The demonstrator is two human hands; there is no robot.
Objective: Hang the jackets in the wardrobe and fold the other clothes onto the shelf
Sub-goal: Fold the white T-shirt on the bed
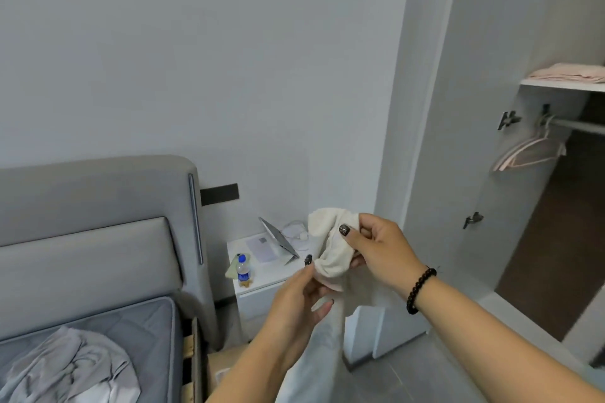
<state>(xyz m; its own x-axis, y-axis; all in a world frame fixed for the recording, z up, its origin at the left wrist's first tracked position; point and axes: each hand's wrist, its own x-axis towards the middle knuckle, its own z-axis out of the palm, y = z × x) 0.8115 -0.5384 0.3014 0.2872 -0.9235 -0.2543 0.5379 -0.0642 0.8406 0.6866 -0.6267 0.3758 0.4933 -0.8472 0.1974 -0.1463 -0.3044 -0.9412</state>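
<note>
A cream-white garment (330, 252) is bunched up in front of me and hangs down toward the floor. My right hand (376, 250) grips its upper part, thumb on the cloth. My left hand (299, 298) sits just below and left, fingers curled at the garment's lower fold; whether it grips the cloth is unclear. At the right stands the open wardrobe (510, 173), with pink hangers (530, 150) on its rail (582, 126) and a folded pink garment (566, 73) on the shelf (556, 86). A grey garment (72, 366) lies crumpled on the bed (140, 321).
A white nightstand (262, 285) stands between bed and wardrobe, carrying a water bottle (243, 270), a propped tablet (278, 240), papers and a cable. The grey headboard (98, 239) rises at the left. The wardrobe door (422, 141) stands open. Grey floor lies below.
</note>
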